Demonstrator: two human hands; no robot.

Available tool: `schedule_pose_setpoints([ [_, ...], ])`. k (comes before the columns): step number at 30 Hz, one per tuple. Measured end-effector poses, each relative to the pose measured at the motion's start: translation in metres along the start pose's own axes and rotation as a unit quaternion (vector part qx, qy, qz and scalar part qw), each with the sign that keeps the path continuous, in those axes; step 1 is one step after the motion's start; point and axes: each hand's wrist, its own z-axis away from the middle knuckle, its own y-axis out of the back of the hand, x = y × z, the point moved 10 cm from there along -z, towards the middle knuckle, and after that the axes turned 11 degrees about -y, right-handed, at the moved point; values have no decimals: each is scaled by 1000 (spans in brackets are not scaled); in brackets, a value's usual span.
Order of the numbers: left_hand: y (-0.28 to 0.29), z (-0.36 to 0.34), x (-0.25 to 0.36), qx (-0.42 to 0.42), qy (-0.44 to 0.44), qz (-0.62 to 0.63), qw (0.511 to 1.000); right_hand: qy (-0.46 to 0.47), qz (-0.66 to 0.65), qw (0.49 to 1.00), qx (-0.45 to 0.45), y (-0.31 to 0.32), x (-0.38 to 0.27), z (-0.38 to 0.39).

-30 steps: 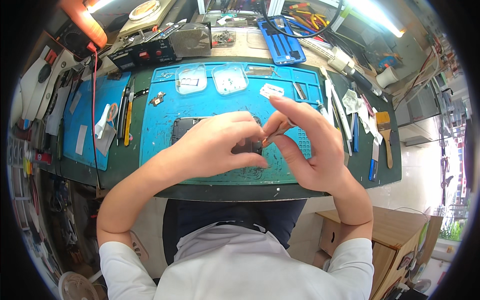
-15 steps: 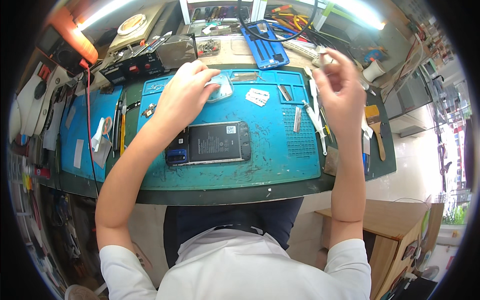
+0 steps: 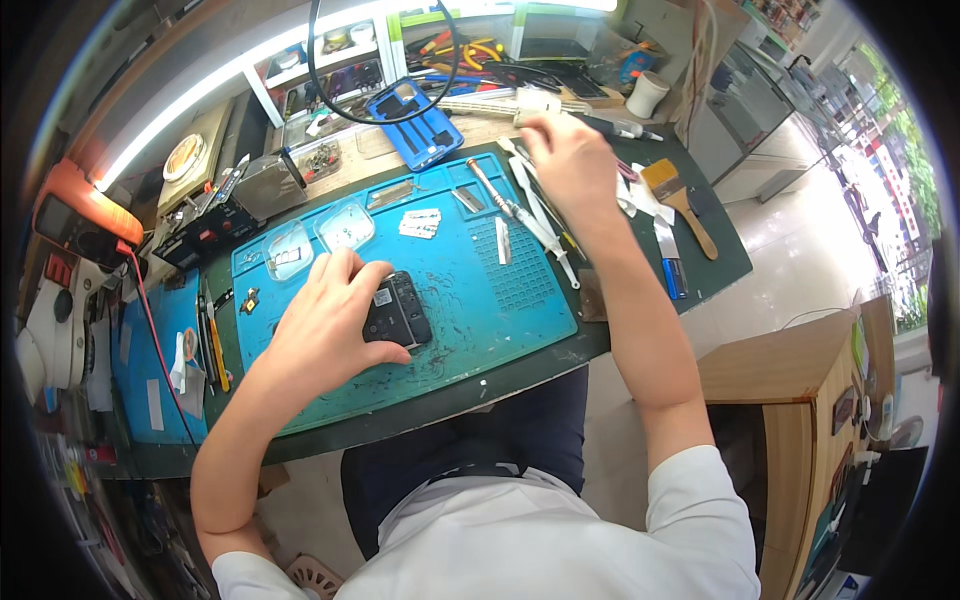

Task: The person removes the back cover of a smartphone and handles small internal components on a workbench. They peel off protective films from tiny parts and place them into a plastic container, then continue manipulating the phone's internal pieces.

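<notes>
My left hand [image 3: 335, 315] reaches across an opened smartphone [image 3: 400, 310] on the blue mat, its thumb at the near edge and its fingers at the far edge. Much of the phone is hidden beneath the palm. At the back of the bench, my right hand [image 3: 575, 165] has bent fingers drawn together beside a small white container [image 3: 537, 101]; what they hold, if anything, is hidden. Two clear plastic boxes [image 3: 346, 226] rest beyond my left hand. A slim copper-coloured tool [image 3: 488, 184] lies left of my right hand, next to a syringe [image 3: 538, 232].
A blue phone back cover [image 3: 415, 125] lies behind the mat [image 3: 470, 330], near perforated blades [image 3: 420, 223]. On the right are a wooden-handled brush [image 3: 680, 200] and a blue-handled tool [image 3: 674, 278]. An orange multimeter [image 3: 85, 212] stands far left, its red lead running down across the bench.
My left hand has moved from the clear box to the phone. My right hand remains raised at the back of the bench, fingers now turned downward. The view has swung right.
</notes>
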Motion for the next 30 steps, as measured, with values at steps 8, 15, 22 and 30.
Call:
schedule_pose_setpoints([
  [8,34,-17,-33,-26,39,168,985,-18,157,974,-166,1,26,50],
  [15,61,24,-64,126,82,428,891,91,239,957,-140,-14,11,66],
  [22,-50,78,-78,219,207,600,741,78,168,978,-92,19,-3,54],
  [30,-12,108,-49,107,105,253,956,108,-96,949,-282,10,-92,98],
])
